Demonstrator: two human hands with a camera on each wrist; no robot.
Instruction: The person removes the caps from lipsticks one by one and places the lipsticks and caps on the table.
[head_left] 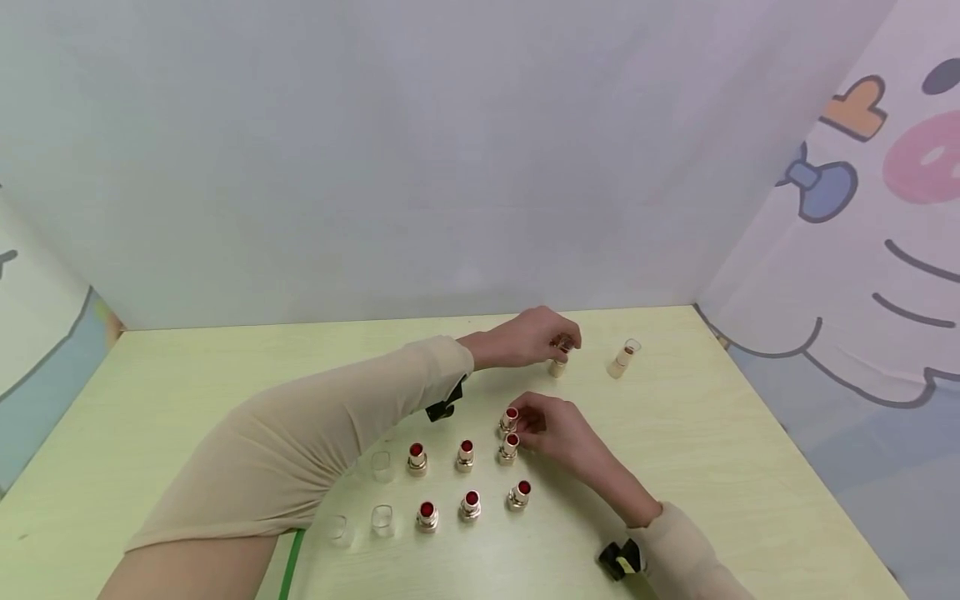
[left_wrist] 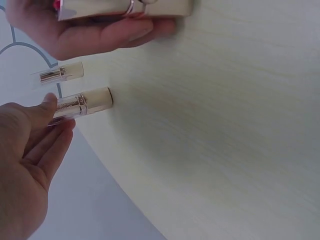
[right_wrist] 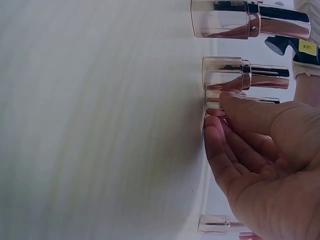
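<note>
My left hand (head_left: 528,336) reaches to the far side of the table, pinching a lipstick (left_wrist: 85,106) with a clear cap and pale gold base that stands upright. Another clear-capped lipstick (head_left: 622,358) stands to its right. Nearer to me, my right hand (head_left: 562,433) pinches the base of an uncapped lipstick (right_wrist: 214,100) between thumb and fingers, down at the tabletop. Its red tip (head_left: 512,412) points up in the head view. Close in front of it stands a second uncapped lipstick (head_left: 508,450).
Several more uncapped red lipsticks (head_left: 427,517) stand in loose rows at the near middle. Clear caps (head_left: 382,521) are left of them, close to my left sleeve (head_left: 300,433). A green strip (head_left: 291,567) runs along the near left. A pale curtain (head_left: 375,167) borders the table's back.
</note>
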